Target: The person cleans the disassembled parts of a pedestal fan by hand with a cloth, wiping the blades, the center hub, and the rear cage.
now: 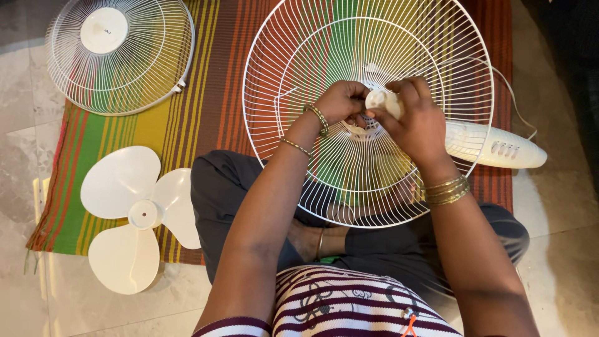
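Left hand [340, 101] curled at the hub of the rear grille [368, 112], fingertips pinched in at the centre; what they pinch is hidden. Right hand [415, 122] closed round a small white knob [380, 100] at the same hub, thumb and fingers gripping it. Both hands touch at the middle. Grille stands tilted over the person's crossed legs, its rim near the knees. Fan body [499, 146], white, lies behind the grille to the right, cord trailing. Front grille [118, 56] flat on the striped mat [187, 118], upper left. Three-blade white blade [134, 215] lies left of the legs, half on the floor [561, 249].
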